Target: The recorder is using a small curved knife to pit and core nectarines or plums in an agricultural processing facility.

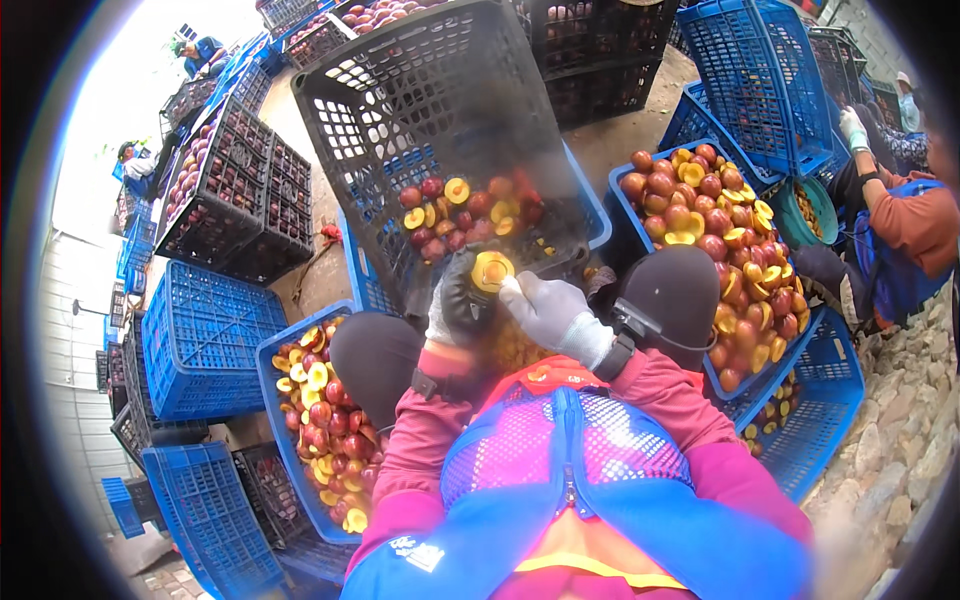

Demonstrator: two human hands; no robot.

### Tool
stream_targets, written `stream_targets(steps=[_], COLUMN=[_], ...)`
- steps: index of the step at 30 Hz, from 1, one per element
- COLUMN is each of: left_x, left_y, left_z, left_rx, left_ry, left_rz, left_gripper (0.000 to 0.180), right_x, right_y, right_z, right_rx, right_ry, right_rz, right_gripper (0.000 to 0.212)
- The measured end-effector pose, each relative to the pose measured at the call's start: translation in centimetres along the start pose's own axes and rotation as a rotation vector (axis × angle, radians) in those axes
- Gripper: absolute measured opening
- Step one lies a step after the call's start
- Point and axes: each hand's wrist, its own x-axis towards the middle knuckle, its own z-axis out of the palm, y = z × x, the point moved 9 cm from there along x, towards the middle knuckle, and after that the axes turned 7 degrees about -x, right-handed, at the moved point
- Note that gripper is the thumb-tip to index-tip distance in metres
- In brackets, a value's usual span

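Observation:
My left hand (pixel 458 300), in a black and white glove, is closed around a cut plum (pixel 491 271) whose yellow face is turned up with a darker centre. Close to the fruit's right side, my right hand (pixel 560 318), in a pale grey glove, has its fingers pinched together; whatever they hold is too small or hidden to make out. Just beyond both hands a black crate (pixel 350 130) is tipped toward me, with whole and cut plums (pixel 465 215) gathered in its lower end. A smear blurs part of that crate.
Blue crates of halved plums flank my knees, one on the left (pixel 345 537) and one on the right (pixel 625 200). Stacked black crates (pixel 235 200) and blue crates (pixel 205 345) stand further left. A co-worker (pixel 910 220) sits at right beside a green basin (pixel 803 222). Stones (pixel 890 450) cover the right-hand ground.

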Motion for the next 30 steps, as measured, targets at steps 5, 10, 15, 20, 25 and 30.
stream_targets(steps=[5,10,15,20,25,30], left_x=[-2.4,-4.7,-5.6,-3.5,9.0,15.2], left_y=[-1.1,-10.3,-12.5,-8.9,-14.2,-31.3], left_z=[-1.2,0.7,1.3,2.5,-4.5,-7.6], left_rx=[-0.04,-1.078,-0.871,-1.031,-0.406,0.761], left_ry=[0.045,0.266,0.225,0.094,0.086,-0.237], left_rz=[0.065,-0.459,-0.435,-0.631,-0.44,-0.648], left_gripper=[0.032,0.037,0.035,0.028,0.033,0.067], right_x=[-1.4,-2.8,-4.1,-7.1,-5.3,-3.6], right_y=[-2.2,-3.0,-1.7,-1.1,1.9,3.6], right_z=[1.5,4.3,6.3,8.6,8.2,6.8], right_rx=[-0.074,-0.14,0.043,1.228,0.701,-0.116], right_ry=[-0.011,-0.122,0.037,-0.835,-0.624,-0.576], right_rz=[-0.02,-0.097,-0.365,0.432,0.138,-0.026], right_gripper=[0.044,0.044,0.046,0.056,0.061,0.059])
